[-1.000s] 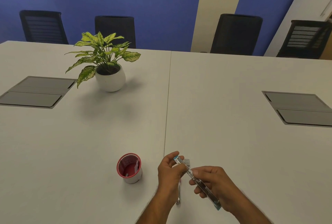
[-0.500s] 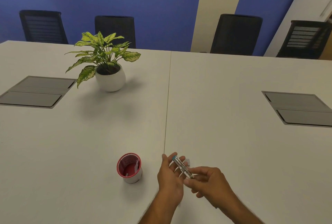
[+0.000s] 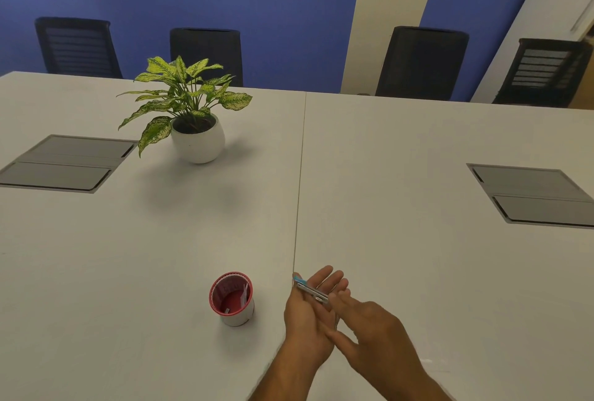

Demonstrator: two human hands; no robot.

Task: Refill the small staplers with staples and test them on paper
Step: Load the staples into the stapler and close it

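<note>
Left hand: your left hand (image 3: 310, 314) is palm up with the fingers stretched forward and relaxed, and the small stapler lies across them rather than being clasped.
Stapler: the small stapler (image 3: 311, 290) is a slim metal piece with a light blue tip; it rests diagonally on your left fingers, blue end pointing away and to the left, above the table near its front edge.
Right hand: your right hand (image 3: 369, 323) comes in from the right with its fingers extended; its fingertips (image 3: 334, 297) meet the near end of the stapler. You cannot tell from this view whether they pinch it or only touch it.
Cup: a small white cup with a red rim and red inside (image 3: 232, 299) stands on the table to the left of your left hand, apart from it. Small pale bits lie in it, too small to name.
Table: the white table (image 3: 401, 256) has a seam (image 3: 299, 182) running away from you, just beside your left fingers.
Plant: a leafy plant in a round white pot (image 3: 197, 140) stands far off on the left half.
Panels: grey cable hatches sit at the left (image 3: 61, 164) and right (image 3: 530, 196).
Chairs: black chairs (image 3: 421, 61) line the far side against a blue wall.
</note>
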